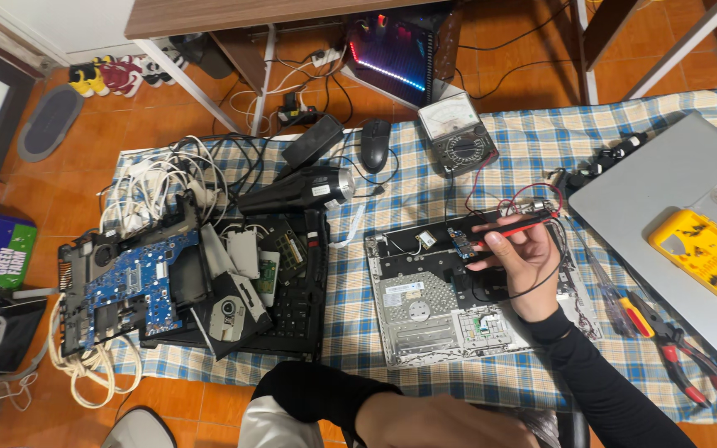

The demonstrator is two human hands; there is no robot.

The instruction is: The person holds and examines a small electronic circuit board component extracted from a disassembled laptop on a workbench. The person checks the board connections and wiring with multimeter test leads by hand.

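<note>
Currently, the right hand [524, 257] pinches the red probe [518, 227] against the small board [460, 240] at the opened laptop's [450, 307] top edge. Judged mid-test. Left hand [433, 423], below the laptop, fingers hidden.

Single view only, head-worn camera, no second view to share scene. Looks steeply down, nearly top-down, over checked cloth [408, 199] spread on orange tile floor [109, 133]. Wearer's side at bottom edge; far side at top shows desk legs [263, 70] and lit computer case [400, 50]. Medium range: whole cloth fits frame, opened laptop base [425, 307] near centre, right hand [520, 253] well inside frame, left hand [425, 423] cropped at bottom edge, close under lens.
</note>
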